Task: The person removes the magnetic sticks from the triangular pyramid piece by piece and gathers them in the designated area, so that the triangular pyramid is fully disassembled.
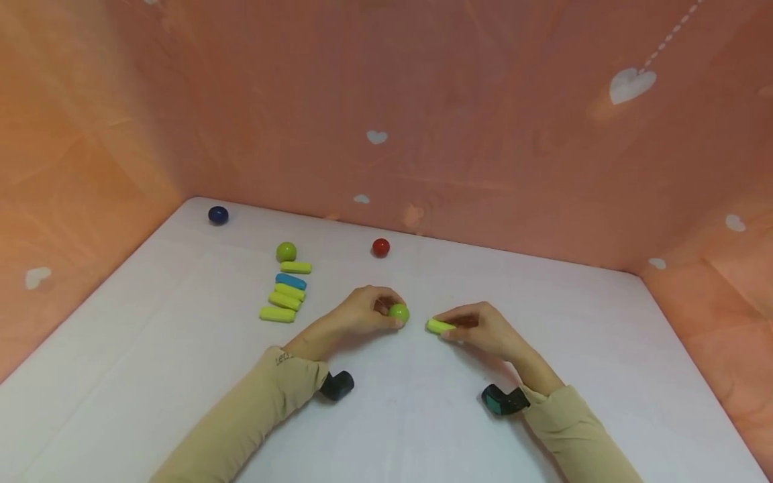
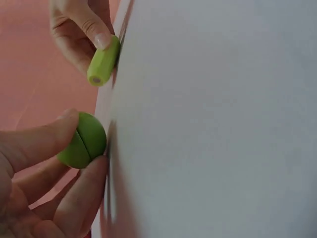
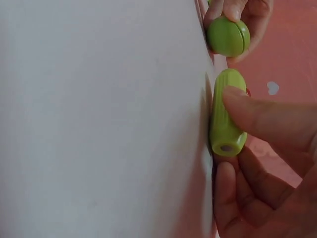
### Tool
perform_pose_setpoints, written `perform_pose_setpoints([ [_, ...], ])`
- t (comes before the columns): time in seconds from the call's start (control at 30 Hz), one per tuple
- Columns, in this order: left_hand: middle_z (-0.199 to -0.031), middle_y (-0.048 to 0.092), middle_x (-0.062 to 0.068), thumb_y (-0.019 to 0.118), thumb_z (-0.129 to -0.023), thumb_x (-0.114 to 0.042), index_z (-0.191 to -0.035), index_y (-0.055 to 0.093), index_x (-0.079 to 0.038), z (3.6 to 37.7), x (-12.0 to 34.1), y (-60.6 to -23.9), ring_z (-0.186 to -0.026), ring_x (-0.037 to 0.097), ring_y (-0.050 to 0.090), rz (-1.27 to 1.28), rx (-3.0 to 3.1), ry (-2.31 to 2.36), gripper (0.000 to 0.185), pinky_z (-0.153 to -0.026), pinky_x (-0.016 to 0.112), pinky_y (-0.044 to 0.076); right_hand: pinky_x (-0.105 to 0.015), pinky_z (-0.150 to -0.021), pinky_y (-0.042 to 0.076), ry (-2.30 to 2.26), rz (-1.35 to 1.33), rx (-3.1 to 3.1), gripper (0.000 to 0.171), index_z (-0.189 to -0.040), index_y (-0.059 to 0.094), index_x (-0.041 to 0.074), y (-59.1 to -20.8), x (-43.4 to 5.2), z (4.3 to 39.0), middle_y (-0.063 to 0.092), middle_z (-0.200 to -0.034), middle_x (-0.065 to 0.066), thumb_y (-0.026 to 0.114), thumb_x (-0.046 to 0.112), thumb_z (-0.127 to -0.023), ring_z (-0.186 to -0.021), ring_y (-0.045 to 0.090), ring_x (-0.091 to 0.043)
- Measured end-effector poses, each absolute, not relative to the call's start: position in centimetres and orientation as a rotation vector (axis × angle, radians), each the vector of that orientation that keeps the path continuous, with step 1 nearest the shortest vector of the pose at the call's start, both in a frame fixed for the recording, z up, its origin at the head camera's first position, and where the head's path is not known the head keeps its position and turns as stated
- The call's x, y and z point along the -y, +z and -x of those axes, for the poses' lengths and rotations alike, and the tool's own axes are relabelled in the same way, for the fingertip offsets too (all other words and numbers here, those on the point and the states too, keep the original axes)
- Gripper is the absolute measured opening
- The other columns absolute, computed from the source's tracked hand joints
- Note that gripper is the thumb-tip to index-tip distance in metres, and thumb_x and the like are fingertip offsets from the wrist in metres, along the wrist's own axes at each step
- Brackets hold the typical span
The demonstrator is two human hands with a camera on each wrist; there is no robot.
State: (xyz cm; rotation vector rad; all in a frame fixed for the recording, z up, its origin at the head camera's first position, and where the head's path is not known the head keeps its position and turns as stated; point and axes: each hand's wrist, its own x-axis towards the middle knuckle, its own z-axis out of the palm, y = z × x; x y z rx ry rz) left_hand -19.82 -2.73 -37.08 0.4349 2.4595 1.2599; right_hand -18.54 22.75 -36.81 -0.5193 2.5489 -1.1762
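Observation:
Between thumb and fingers, the left hand (image 1: 368,310) pinches a green ball (image 1: 399,312) near the middle of the white table. A seam runs around this ball (image 2: 89,141) in the left wrist view. Just to the right, the right hand (image 1: 486,330) holds a yellow-green rod (image 1: 440,326) by thumb and fingers, its free end pointing toward the ball. The rod (image 3: 228,114) has a ridged side and a grey metallic dot in its end face. A small gap separates ball and rod, and both are at or just above the tabletop.
Left of the hands lie several yellow-green rods (image 1: 277,314) and a blue rod (image 1: 291,281) in a loose column, below a second green ball (image 1: 286,252). A red ball (image 1: 381,247) and a dark blue ball (image 1: 218,215) sit farther back. Orange cloth (image 1: 423,100) surrounds the table (image 1: 386,429).

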Motion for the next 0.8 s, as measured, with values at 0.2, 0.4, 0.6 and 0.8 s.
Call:
perform_pose_setpoints([
  [0.2, -0.105, 0.063, 0.0, 0.073, -0.085, -0.019, -0.114, 0.067, -0.015, 20.2, 2.8, -37.3, -0.099, 0.017, 0.055, -0.368, -2.418, 1.266, 0.031, -0.093, 0.035, 0.047, -0.022, -0.073, 0.049, -1.196, 0.446, -2.526, 0.028, -0.11, 0.073, 0.011, -37.0, -22.9, 18.5, 0.07, -0.111, -0.007, 0.075, 0.017, -0.082, -0.099, 0.06, -0.015],
  [0.4, -0.107, 0.063, 0.003, 0.073, -0.084, -0.019, -0.116, 0.067, -0.013, 20.9, 2.6, -37.0, -0.099, 0.018, 0.055, -0.312, -2.425, 1.3, 0.033, -0.091, 0.034, 0.047, -0.022, -0.072, 0.048, -1.213, 0.465, -2.53, 0.029, -0.111, 0.072, 0.009, -37.1, -23.0, 18.4, 0.069, -0.113, -0.01, 0.074, 0.017, -0.083, -0.098, 0.058, -0.017],
  [0.6, -0.105, 0.064, 0.007, 0.073, -0.083, -0.014, -0.118, 0.066, -0.009, 21.9, 2.0, -37.0, -0.095, 0.02, 0.056, -0.203, -2.453, 1.464, 0.036, -0.085, 0.031, 0.047, -0.021, -0.072, 0.047, -1.231, 0.494, -2.525, 0.029, -0.111, 0.072, 0.008, -37.1, -23.0, 18.4, 0.069, -0.112, -0.01, 0.074, 0.017, -0.083, -0.099, 0.057, -0.018],
  [0.8, -0.111, 0.063, 0.011, 0.074, -0.082, -0.011, -0.12, 0.065, -0.007, 23.9, 0.9, -37.3, -0.101, 0.023, 0.057, -0.113, -2.47, 1.56, 0.04, -0.088, 0.032, 0.048, -0.022, -0.072, 0.047, -1.219, 0.47, -2.539, 0.027, -0.109, 0.073, 0.01, -37.2, -22.9, 18.5, 0.07, -0.111, -0.009, 0.075, 0.017, -0.083, -0.097, 0.057, -0.017],
])
